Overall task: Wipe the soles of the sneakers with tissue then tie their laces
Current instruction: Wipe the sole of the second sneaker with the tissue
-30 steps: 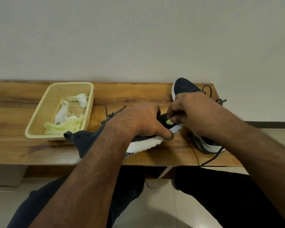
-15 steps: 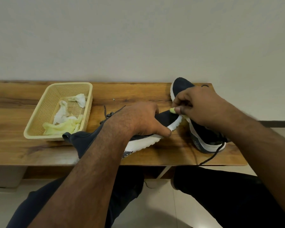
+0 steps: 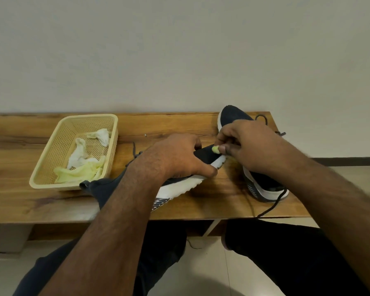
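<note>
Head view: wooden table (image 3: 19,201) runs along a plain wall, person seated at it, knees visible below the edge. Yellow plastic basket (image 3: 43,180) sits on the table's left part, holding crumpled used tissues (image 3: 81,161) (white and pale yellow-green ones). Two dark sneakers with white soles on the table: the near sneaker (image 3: 179,184) lies tipped on its side in the middle, sole edge facing the camera, toe pointing right; the far sneaker (image 3: 263,182) stands at the right end, toe toward the wall, its loose lace (image 3: 271,207) trailing over the table's front edge. Left hand (image 3: 175,157) grips the near sneaker from above, fingers curled over the upper, thumb on the white sole edge. Right hand (image 3: 248,142) pinches a small yellow-green tissue wad (image 3: 215,149) between thumb and fingers, wad touching the near sneaker's toe just above the sole tip. Hands are close together, not touching.
</note>
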